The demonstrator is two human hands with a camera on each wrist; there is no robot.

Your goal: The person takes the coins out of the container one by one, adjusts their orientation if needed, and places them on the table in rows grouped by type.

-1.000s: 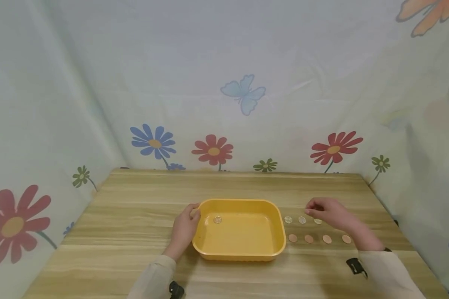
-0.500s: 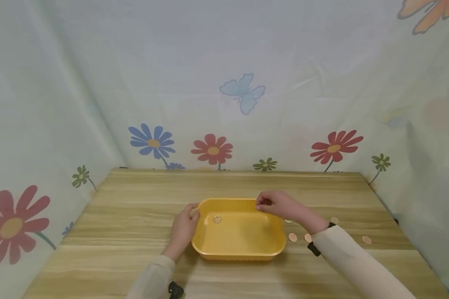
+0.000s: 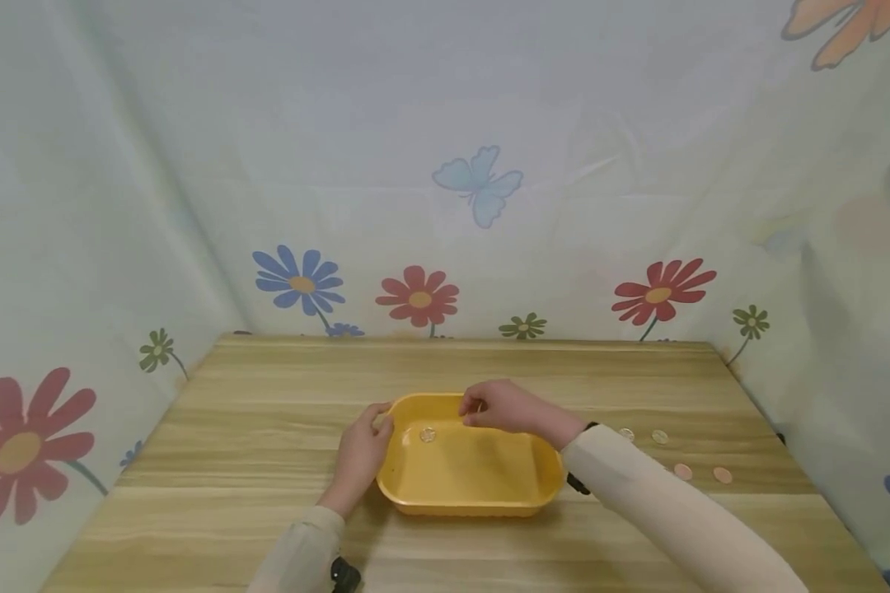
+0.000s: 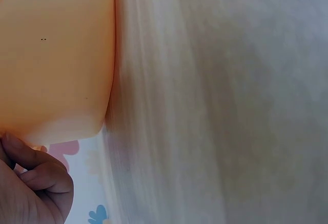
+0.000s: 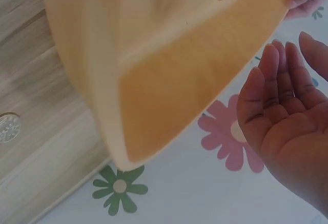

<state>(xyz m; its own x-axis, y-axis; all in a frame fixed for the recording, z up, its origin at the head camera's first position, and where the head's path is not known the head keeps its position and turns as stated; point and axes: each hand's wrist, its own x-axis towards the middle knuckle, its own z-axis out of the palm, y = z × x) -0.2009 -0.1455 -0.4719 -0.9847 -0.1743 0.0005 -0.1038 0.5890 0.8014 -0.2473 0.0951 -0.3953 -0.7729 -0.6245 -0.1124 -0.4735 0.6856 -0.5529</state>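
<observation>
A pale cloth with painted flowers and a blue butterfly hung behind and beside a wooden worktop. A yellow tray sat near the middle of the worktop, a bit closer to the front edge. One silver coin lay inside the tray, near its far left corner.

The left hand was at the left end of the tray. Its fingers were curled over the tray's far left corner and held the rim. In the left wrist view, the curled fingers touched the corner of the tray from outside.

The right hand was over the far side of the tray, just right of the coin inside. In the head view its fingertips looked bunched and pointed down. In the right wrist view, its palm was open, with the fingers straight and close together, and nothing lay in it. No coin could be seen in that hand.

More coins lay on the worktop to the right of the tray, toward the right edge. Two silver coins were in a far row. Two copper coins were in a near row. The right sleeve crossed in front of that spot and hid part of both rows. One silver coin also showed in the right wrist view, on the wood beside the tray.
</observation>
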